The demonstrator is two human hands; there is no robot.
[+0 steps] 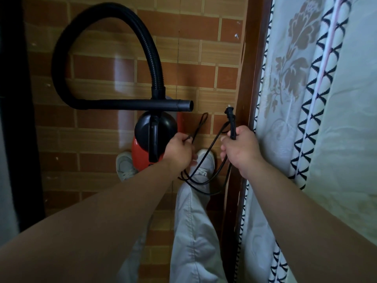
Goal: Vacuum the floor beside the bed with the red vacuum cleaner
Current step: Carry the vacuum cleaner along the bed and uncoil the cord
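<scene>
The red vacuum cleaner (140,148) with a black top and handle stands on the brown tiled floor (204,48) in front of my feet. Its black ribbed hose (81,31) loops up and left, ending in a rigid nozzle tube (173,105) that points right. My left hand (179,150) pinches a folded loop of the black power cord (206,160). My right hand (240,150) grips the cord just below the plug (229,114), which points up. Slack cord hangs between both hands over my right shoe.
The bed's wooden frame (253,78) runs along the right, covered by a pale floral bedspread (295,78) with navy zigzag trim. A dark vertical panel (16,99) borders the left. My grey shoes (204,166) and light trousers (193,231) fill the narrow floor strip.
</scene>
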